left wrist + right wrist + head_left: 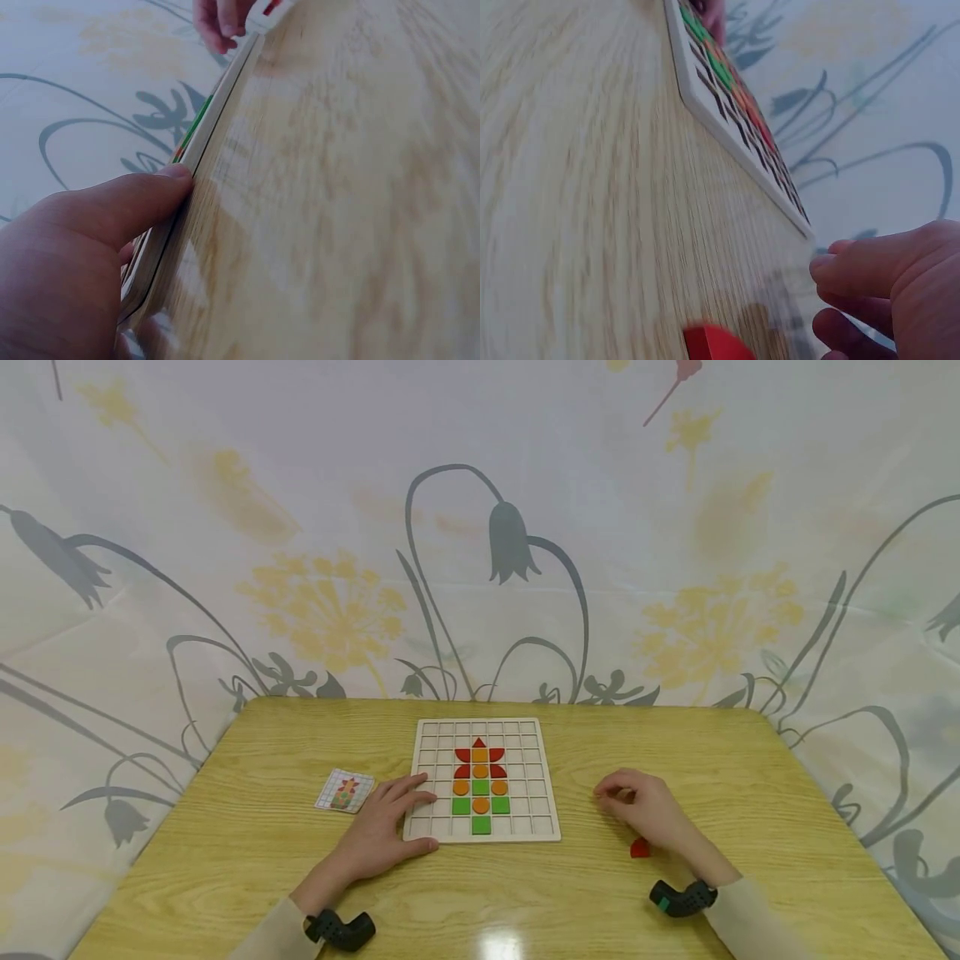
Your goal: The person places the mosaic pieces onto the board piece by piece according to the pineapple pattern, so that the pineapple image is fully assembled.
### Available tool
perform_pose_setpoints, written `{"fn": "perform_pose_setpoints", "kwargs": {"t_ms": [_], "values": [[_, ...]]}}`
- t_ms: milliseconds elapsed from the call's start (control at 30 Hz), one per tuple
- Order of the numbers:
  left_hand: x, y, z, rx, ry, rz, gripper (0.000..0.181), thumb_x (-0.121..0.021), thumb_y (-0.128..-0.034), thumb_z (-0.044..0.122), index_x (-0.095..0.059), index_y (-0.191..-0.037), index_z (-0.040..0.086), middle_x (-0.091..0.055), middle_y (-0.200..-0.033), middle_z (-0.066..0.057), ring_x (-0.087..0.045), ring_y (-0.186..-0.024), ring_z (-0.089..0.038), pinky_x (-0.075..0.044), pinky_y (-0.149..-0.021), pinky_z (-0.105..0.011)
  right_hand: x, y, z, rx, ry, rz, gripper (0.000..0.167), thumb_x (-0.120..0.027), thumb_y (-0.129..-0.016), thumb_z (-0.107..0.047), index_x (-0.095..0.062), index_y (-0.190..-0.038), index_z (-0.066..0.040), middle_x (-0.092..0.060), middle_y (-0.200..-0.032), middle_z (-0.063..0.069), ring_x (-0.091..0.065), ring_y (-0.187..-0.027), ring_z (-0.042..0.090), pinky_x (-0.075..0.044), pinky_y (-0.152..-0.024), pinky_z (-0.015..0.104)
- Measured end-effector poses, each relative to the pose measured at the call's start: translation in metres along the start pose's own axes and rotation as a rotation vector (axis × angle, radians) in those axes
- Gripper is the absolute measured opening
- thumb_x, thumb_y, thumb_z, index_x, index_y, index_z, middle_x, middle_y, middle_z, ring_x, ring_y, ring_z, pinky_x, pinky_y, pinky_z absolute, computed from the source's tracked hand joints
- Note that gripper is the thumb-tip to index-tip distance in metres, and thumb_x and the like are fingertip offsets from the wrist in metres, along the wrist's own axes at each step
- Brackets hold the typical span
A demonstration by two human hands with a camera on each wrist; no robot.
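Note:
A white grid board [532,822] lies on the table, its middle cells filled with red, orange and green flat pieces that form a flower-like figure. My left hand [382,831] rests at the board's lower left corner, fingers spread over the left rim. In the left wrist view, its thumb [142,199] touches the board's near edge. To the right of the board, my right hand [645,806] hovers low with loosely curled fingers; no piece shows between them. Beneath that hand, near the wrist, lies a red quarter-circle piece [640,849], also visible in the right wrist view.
Left of the board, partly beside my left hand, a small pattern card [330,792] shows a similar figure on a grid. The wooden table [570,902] runs back to a flower-printed cloth [622,610]. Each wrist carries a black camera band.

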State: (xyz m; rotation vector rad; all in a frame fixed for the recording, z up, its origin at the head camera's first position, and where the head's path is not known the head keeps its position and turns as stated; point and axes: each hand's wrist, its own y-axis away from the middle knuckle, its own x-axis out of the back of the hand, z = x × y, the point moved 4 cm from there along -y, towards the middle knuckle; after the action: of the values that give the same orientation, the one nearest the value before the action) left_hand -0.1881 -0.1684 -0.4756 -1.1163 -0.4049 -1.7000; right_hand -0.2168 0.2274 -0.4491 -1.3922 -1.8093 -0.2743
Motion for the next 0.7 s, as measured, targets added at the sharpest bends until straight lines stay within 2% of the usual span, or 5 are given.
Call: {"fn": "perform_pose_setpoints", "kwargs": {"t_ms": [200, 333, 500, 700], "values": [[-0.001, 0.0, -0.001, 0.011, -0.009, -0.009, 0.059, -0.073, -0.0832, 0.058, -0.061, -0.132, 0.027, -0.038, -0.156, 0.002, -0.035, -0.139, -0.029, -0.031, -0.107, -0.059, 0.034, 0.023, 0.032, -0.12, 0.003, -0.039, 0.01, -0.072, -0.093, -0.013, -0.074, -0.102, -0.012, -0.069, -0.097, -0.002, -0.063, -0.082, 0.007, -0.052, -0.07, 0.028], [-0.002, 0.0, -0.002, 0.009, -0.006, -0.007, 0.059, -0.073, -0.0835, 0.058, -0.062, -0.132, 0.027, -0.039, -0.156, 0.001, -0.035, -0.138, -0.03, -0.031, -0.107, -0.059, 0.048, 0.033, 0.049, -0.155, -0.094, -0.136, 0.015, -0.068, -0.096, -0.016, -0.073, -0.108, -0.008, -0.069, -0.101, 0.004, -0.063, -0.081, 0.008, -0.052, -0.067, 0.028], [-0.002, 0.0, -0.003, 0.001, -0.004, 0.003, 0.059, -0.073, -0.0841, 0.057, -0.062, -0.133, 0.026, -0.04, -0.156, 0.001, -0.035, -0.138, -0.03, -0.031, -0.106, -0.06, 0.055, 0.036, 0.058, -0.09, -0.266, -0.274, 0.022, -0.067, -0.095, -0.008, -0.069, -0.115, 0.001, -0.065, -0.111, 0.015, -0.06, -0.091, 0.009, -0.051, -0.073, 0.025], [-0.002, 0.0, -0.002, 0.012, -0.01, -0.012, 0.059, -0.071, -0.0842, 0.06, -0.061, -0.133, 0.028, -0.038, -0.156, 0.003, -0.035, -0.139, -0.029, -0.031, -0.107, -0.059, 0.056, 0.035, 0.054, 0.042, -0.338, -0.394, 0.026, -0.072, -0.089, -0.001, -0.07, -0.115, 0.001, -0.06, -0.119, 0.02, -0.056, -0.109, 0.004, -0.047, -0.088, 0.019]]}}
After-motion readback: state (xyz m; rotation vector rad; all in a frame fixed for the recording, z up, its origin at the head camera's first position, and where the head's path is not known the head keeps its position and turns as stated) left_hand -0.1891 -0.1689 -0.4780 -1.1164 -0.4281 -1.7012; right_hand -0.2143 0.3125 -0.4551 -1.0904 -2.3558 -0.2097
